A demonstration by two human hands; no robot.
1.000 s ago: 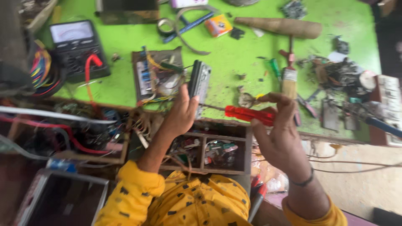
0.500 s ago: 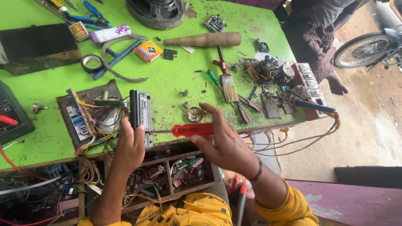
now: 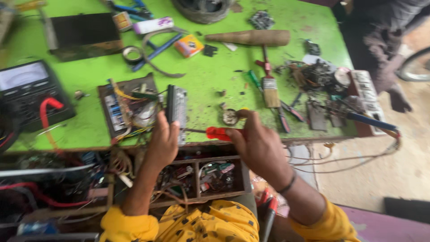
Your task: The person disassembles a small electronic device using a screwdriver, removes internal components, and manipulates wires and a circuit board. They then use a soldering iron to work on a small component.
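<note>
1. Red-handled screwdriver [image 3: 220, 133] now held level in the right hand [image 3: 260, 145], fingers wrapped tight on the handle; a second ago tilted more, with the tip lower.
2. Thin metal tip now touching the side of the small grey box [image 3: 177, 110], near the front edge of the green desk [image 3: 206, 80].
3. Left hand [image 3: 162, 143] clamped on the bottom of that box, same grip as before, keeping it standing up.
4. Brown circuit board [image 3: 130, 107] with many wires just left of the box, not moved.
5. Paintbrush [image 3: 270, 87] and wooden handle [image 3: 248, 37] farther back, untouched.
6. Looks like poking or unscrewing has started.
</note>
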